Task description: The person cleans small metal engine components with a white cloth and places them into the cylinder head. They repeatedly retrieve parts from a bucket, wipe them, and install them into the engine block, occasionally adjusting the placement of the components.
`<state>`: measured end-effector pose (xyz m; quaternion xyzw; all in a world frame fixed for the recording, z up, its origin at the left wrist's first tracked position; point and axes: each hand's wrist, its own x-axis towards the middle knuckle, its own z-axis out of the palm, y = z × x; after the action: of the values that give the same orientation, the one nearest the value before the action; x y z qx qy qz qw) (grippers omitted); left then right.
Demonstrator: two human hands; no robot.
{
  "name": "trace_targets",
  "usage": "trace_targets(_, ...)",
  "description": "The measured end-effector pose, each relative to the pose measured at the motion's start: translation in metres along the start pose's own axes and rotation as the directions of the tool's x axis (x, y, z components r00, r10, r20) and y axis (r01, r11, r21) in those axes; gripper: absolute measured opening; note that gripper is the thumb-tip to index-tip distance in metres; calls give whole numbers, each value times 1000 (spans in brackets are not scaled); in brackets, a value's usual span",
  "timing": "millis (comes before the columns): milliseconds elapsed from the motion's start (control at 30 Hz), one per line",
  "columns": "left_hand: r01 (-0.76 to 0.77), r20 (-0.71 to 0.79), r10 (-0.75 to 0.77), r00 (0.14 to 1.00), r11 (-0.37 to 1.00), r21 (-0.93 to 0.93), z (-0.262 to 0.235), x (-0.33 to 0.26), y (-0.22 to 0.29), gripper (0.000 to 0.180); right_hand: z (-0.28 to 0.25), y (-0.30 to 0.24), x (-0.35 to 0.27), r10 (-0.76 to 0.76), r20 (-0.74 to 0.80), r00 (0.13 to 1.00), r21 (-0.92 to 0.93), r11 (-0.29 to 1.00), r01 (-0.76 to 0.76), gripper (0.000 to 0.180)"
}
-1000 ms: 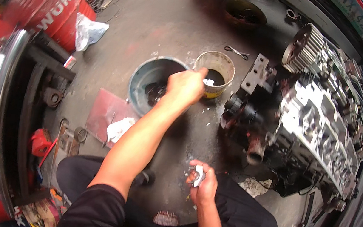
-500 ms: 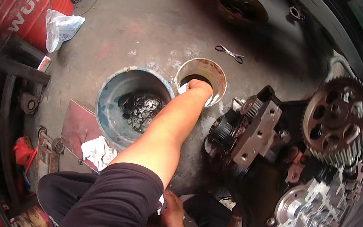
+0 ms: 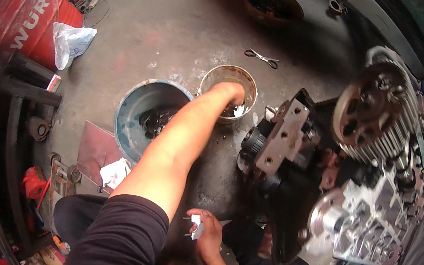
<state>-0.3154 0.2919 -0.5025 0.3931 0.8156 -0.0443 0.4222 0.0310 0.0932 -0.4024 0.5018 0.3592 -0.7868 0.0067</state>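
Note:
My left hand (image 3: 232,93) reaches down into a cream-coloured bucket (image 3: 206,80). Its fingers curl downward beside a pale, bright piece (image 3: 238,109) inside; the fingertips are hidden, and I cannot make out what they hold. Close to my lap, my right hand (image 3: 210,235) grips a small silvery bearing cap (image 3: 195,227) between thumb and fingers, with two thin bolts or pins sticking out of it. Partly behind my left forearm stands a blue-grey tub (image 3: 123,114) holding several dark, wet metal parts (image 3: 154,122).
On the right stand an engine block (image 3: 282,142), a large toothed gear (image 3: 370,108) and a silvery cylinder head (image 3: 368,219). Scissors (image 3: 261,58) lie beyond the bucket. A white rag (image 3: 115,172) rests on a reddish sheet (image 3: 96,146). Red drums (image 3: 32,20) stand at the far left.
My right hand has come up and into fuller view with the bearing cap. My left hand has shifted within the bucket, its wrist now more bent. The view has turned slightly.

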Motion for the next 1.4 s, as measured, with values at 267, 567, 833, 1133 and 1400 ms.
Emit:
trace_targets(267, -221, -500, -14, 866, 886, -407, -27, -117, -23, 77, -13, 15, -13, -169, -4, 986, 255, 953, 165, 36)
trace_targets(567, -615, -651, 216, 728, 625, -481, 117, -409, 53, 83, -69, 9, -32, -206, 238, 949, 667, 745, -5, 37)
trace_targets(833, -427, -604, 487, 630, 868, 254, 241, -503, 59, 81, -58, 6, -99, -247, 572, 782, 574, 802, -166, 35)
trace_targets(1133, -485, -344, 402, 848, 332, -809, 250, -536, 43, 75, -42, 8, -123, -270, 525, 807, 535, 842, -66, 31)
trace_targets(1400, -478, -323, 455, 830, 282, -832, 250, -529, 41, 77, -33, 11, -124, -250, 521, 816, 465, 885, -26, 28)
